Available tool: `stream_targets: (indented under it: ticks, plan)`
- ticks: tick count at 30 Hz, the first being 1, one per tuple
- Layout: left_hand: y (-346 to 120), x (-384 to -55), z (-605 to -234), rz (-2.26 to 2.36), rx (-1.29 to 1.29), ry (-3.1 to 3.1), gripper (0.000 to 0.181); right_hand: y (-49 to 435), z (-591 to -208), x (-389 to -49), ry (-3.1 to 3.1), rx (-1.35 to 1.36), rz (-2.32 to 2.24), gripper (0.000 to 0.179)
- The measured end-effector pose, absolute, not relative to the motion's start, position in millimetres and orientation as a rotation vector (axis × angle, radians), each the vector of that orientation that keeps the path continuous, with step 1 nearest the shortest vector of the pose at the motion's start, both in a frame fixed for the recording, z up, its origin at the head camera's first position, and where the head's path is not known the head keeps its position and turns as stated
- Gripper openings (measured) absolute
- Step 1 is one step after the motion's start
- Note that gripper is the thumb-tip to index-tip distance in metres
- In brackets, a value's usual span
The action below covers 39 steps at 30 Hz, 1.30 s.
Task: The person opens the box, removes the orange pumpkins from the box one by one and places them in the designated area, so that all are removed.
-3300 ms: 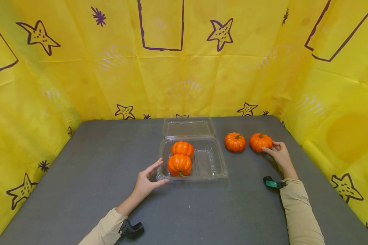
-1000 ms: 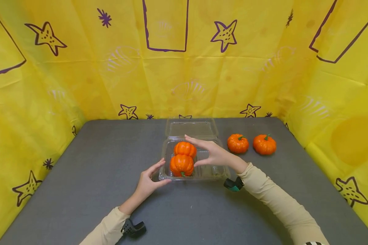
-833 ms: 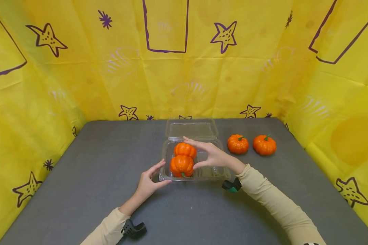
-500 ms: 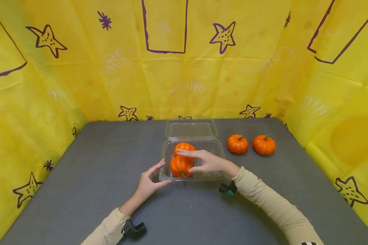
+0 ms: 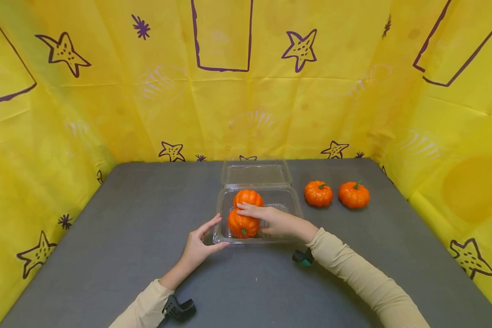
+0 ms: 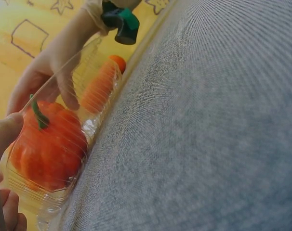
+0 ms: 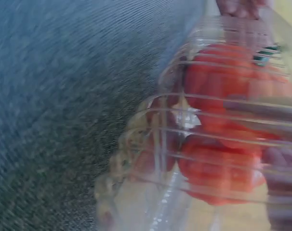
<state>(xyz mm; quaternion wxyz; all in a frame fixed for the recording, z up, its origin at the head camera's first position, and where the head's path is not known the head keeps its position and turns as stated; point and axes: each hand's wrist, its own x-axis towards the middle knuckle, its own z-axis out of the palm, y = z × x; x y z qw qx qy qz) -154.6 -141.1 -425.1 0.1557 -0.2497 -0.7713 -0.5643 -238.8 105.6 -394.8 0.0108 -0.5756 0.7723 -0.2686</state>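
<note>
A clear plastic clamshell container [image 5: 289, 238] stands with its lid [image 5: 254, 174] folded back. Two small orange pumpkins sit in its left half, the back pumpkin [image 5: 248, 197] touching the front pumpkin [image 5: 243, 225], whose green stem points forward. My right hand [image 5: 276, 221] reaches in from the right and grips the front pumpkin, fingers over its top and back, thumb low on its right side. My left hand [image 5: 197, 246] holds the container's front left corner, thumb [image 6: 11, 125] at the front rim and fingers along the left side. The right wrist view is blurred by the ribbed plastic wall.
Two more orange pumpkins, a nearer pumpkin [image 5: 318, 194] and a farther pumpkin [image 5: 354, 195], stand on the grey table [image 5: 160, 191] to the container's right. A yellow curtain [image 5: 246, 91] with star drawings encloses the table's back and sides.
My right hand has let go of the far right pumpkin and moved left to the container. It has lowered from above both pumpkins onto the front one. My left hand has stayed put.
</note>
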Motion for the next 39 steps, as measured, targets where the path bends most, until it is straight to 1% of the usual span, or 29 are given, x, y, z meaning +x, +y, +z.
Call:
stream_targets:
  ticks: [6, 12, 19, 23, 29, 33, 39]
  plan:
    - [-139.9, -155.8, -425.6, -1.616, -0.715, -2.200, 0.059, 109.2, -398.1, -240.0, 2.553, -1.887, -0.827, 0.063]
    - [-140.5, -155.5, -426.2, -1.610, -0.713, -2.199, 0.058, 112.9, -397.0, -241.0, 2.592, -1.896, -0.883, 0.064]
    - [-141.0, -155.6, -425.9, -1.617, -0.716, -2.189, 0.059, 117.6, -389.3, -239.2, 2.555, -1.815, -0.994, 0.068]
    - [-140.4, -155.5, -426.1, -1.612, -0.722, -2.184, 0.059, 119.6, -387.0, -238.4, 2.504, -1.762, -1.185, 0.071]
    - [-140.0, -155.3, -426.7, -1.620, -0.711, -2.186, 0.059, 121.6, -373.2, -225.3, 2.315, -1.622, -1.526, 0.069]
    - [-139.9, -155.8, -426.1, -1.623, -0.716, -2.176, 0.059, 125.4, -361.1, -215.3, 2.316, -1.491, -1.625, 0.067]
    - [-139.9, -155.2, -426.8, -1.624, -0.722, -2.172, 0.059, 136.5, -361.1, -209.2, 2.355, -1.216, -1.726, 0.062]
